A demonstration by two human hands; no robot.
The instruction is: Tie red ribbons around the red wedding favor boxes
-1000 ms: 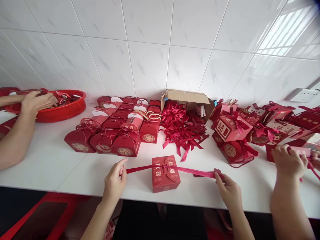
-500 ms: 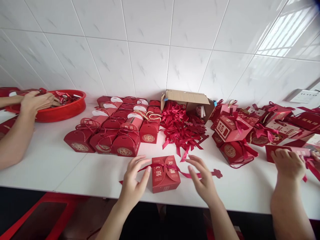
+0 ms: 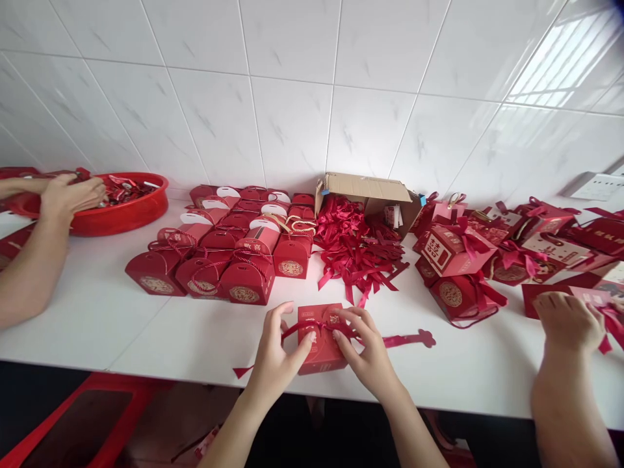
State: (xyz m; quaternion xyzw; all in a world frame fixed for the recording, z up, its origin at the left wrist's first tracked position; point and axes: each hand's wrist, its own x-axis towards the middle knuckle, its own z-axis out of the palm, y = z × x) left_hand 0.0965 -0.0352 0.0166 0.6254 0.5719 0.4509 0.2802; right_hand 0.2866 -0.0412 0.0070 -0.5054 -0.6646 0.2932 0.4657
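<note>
A small red gift box [image 3: 319, 361] with pale printed characters stands on the white table in front of me. A dark red ribbon [image 3: 319, 326] crosses its top and is tied at the middle. My left hand [image 3: 280, 348] is at the box's left side, thumb over the top near the knot and fingers apart around the ribbon. From the right, my right hand [image 3: 364, 351] reaches over the top, thumb and fingertips spread on either side of the ribbon. One ribbon end lies left; a flower-ended strip [image 3: 414, 338] lies right.
Rows of red boxes [image 3: 246, 283] stand back left. Ribbons [image 3: 363, 250] spill from a cardboard box [image 3: 368, 186]. Finished-looking boxes [image 3: 458, 250] pile up right. A co-worker's hands [image 3: 73, 195] are at a red basin [image 3: 121, 218]; another person's hand [image 3: 568, 318] is far right.
Both my hands have moved inward, from beside the box to over its top near the knot. The box stays in place.
</note>
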